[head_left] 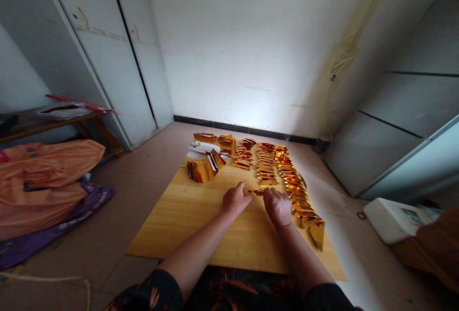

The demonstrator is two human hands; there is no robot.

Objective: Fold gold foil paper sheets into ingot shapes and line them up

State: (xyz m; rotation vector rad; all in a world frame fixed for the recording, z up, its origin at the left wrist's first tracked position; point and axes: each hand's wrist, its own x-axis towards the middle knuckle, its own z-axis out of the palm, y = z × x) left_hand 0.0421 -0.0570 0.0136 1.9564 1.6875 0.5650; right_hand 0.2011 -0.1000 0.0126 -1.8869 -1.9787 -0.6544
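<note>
A small folded gold foil piece (256, 192) lies between my hands on the wooden board (193, 215). My left hand (236, 199) is at its left end, thumb and fingers apart, apparently beside it. The closed fingers of my right hand (278, 205) hold its right end. Just beyond, folded gold pieces stand in a middle row (266, 162) and a shorter row (245, 153) to its left. A longer row (296, 186) runs down the right side to a larger folded piece (317, 234). Curved gold sheets (203, 168) rest at the board's back left.
Behind the curved sheets are a white roll (204, 147) and more gold sheets (226, 144). Orange and purple bags (46, 177) lie on the floor at left, near a wooden bench (82, 118). A white box (396, 220) stands at right. A wall and cabinets surround the floor.
</note>
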